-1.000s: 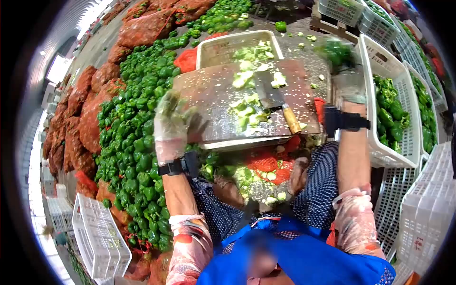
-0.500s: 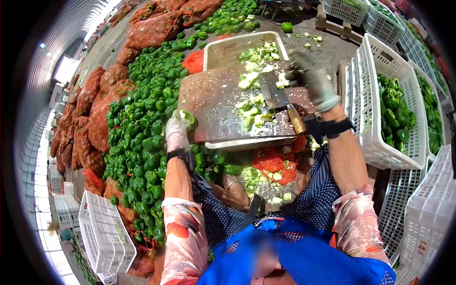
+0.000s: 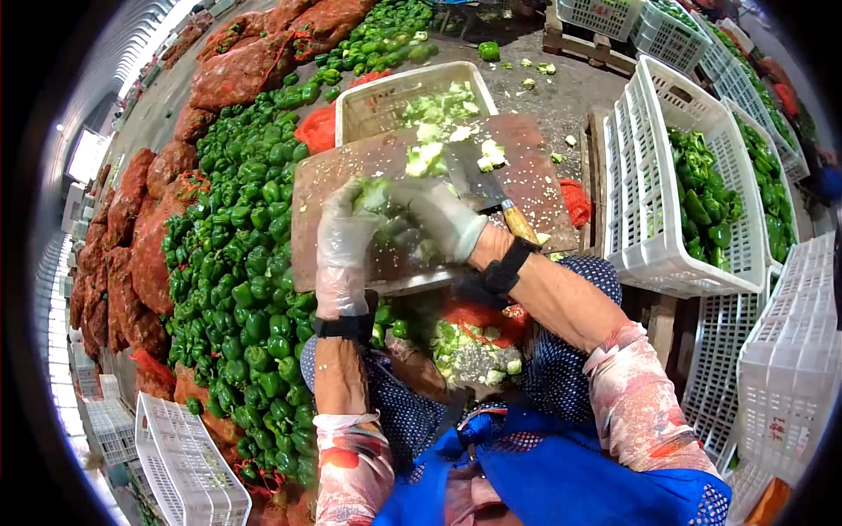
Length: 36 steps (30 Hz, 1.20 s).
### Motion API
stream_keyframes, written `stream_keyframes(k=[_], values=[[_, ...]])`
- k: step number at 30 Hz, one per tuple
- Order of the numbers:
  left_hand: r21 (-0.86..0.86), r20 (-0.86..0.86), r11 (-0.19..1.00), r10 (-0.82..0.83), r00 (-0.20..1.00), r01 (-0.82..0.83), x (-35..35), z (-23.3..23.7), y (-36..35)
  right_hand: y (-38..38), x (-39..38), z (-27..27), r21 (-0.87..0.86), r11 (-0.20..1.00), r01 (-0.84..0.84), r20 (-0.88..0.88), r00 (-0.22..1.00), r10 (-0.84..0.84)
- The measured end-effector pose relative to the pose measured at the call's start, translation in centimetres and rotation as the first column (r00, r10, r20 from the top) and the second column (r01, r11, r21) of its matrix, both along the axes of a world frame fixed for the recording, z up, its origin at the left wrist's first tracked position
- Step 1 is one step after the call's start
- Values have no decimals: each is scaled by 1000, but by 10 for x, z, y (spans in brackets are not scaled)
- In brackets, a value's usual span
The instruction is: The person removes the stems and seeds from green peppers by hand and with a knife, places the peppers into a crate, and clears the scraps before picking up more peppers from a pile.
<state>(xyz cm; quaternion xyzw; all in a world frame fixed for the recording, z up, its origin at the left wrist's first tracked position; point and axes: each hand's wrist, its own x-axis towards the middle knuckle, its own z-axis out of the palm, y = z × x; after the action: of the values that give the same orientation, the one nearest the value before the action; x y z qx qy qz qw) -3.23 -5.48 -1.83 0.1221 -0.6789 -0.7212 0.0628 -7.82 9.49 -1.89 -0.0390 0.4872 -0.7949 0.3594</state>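
Green pepper (image 3: 374,195) gripped in left hand (image 3: 344,232) over cutting board (image 3: 531,158); right hand (image 3: 449,219) blurred alongside, grip can't be told. Knife (image 3: 512,213) seen on board.

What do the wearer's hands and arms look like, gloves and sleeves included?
The left hand wears a thin, translucent whitish glove; the right hand wears a pale glove, partly blurred. Both arms bear black wrist straps. The left sleeve and right sleeve are pale pink with red patches, ending short of the straps.

Red characters (image 3: 777,428) on the lower-right white crate (image 3: 779,368) and a far crate (image 3: 579,17) are too small to read.
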Motion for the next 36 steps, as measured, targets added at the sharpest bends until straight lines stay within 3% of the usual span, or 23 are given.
stream_keyframes(k=[1, 2, 3, 4, 5, 6, 7, 9, 10, 12, 13, 16, 18, 20, 23, 25, 27, 29, 30, 33, 34, 36], values=[[154, -53, 988, 2, 999, 6, 4, 7, 13, -1, -7, -18, -20, 1000, 11, -294, 956, -16], [-303, -273, 952, -41, 961, -46, -4, -5, 9, -2, -15, -36, -54, 997, 53, -551, 831, -74], [-672, -438, 716, -179, 881, -189, -11, -18, 5, -1, -15, -35, -92, 994, 57, -511, 854, -97], [-718, -471, 669, -260, 843, -194, -4, -8, 20, 2, -13, -25, -130, 990, 49, -292, 953, -85], [-481, -354, 877, -190, 916, -4, 1, -20, 26, 6, -12, -14, -174, 983, 66, 36, 998, -61], [-242, -318, 968, -139, 938, 62, 9, -10, 32, 7, -13, -9, -189, 979, 79, 138, 989, -53], [16, -274, 994, -97, 957, 105, 14, 3, 35, 2, -16, -5, -219, 969, 117, 158, 984, -83], [226, -205, 969, -55, 977, 102, 9, 11, 15, -1, -7, 16, -262, 954, 143, 117, 986, -116], [346, -136, 937, 2, 991, 45, 10, 21, 10, 1, -10, 9, -229, 973, 38, -55, 997, -52], [119, -147, 990, -53, 988, 70, 13, 6, 0, 2, 0, 14, -166, 984, -68, -145, 989, 44], [274, -212, 954, -65, 975, 124, 11, -5, 2, 3, 7, 17, -119, 989, -89, -222, 973, 61], [356, -87, 914, -177, 980, 197, 12, -13, -8, 7, 13, 22, -40, 990, -135, -355, 928, 112], [490, -95, 852, -157, 983, 184, 15, 4, 0, 8, 12, 26, -7, 989, -150, -430, 893, 132], [503, -35, 858, -104, 994, 107, 16, 4, 1, 2, 19, 27, -53, 991, -127, -494, 865, 85], [442, -12, 874, -221, 975, 203, 16, -11, -11, 8, 20, 34, -19, 992, -127, -520, 849, 98], [399, -94, 874, -260, 961, 276, 21, -9, -5, 5, 16, 31, -83, 987, -141, -517, 852, 78], [341, -129, 898, -247, 960, 277, 24, -9, 2, 6, 16, 30, 25, 994, -103, -565, 819, 99], [321, -144, 835, -423, 895, 446, 25, 3, 0, 7, 14, 30, 121, 989, -83, -620, 772, 141], [314, -163, 796, -492, 855, 518, 27, 19, 7, 6, 15, 34, 57, 988, -143, -570, 808, 150], [341, -100, 845, -404, 909, 413, 21, 12, 5, 9, 7, 27, 41, 959, -281, -600, 761, 248], [360, -78, 846, -393, 916, 393, 23, 13, 4, 12, 6, 28, 114, 940, -323, -557, 762, 329], [333, -52, 878, -348, 936, 344, 25, 15, 5, 14, 6, 26, 263, 928, -265, -671, 641, 373]])
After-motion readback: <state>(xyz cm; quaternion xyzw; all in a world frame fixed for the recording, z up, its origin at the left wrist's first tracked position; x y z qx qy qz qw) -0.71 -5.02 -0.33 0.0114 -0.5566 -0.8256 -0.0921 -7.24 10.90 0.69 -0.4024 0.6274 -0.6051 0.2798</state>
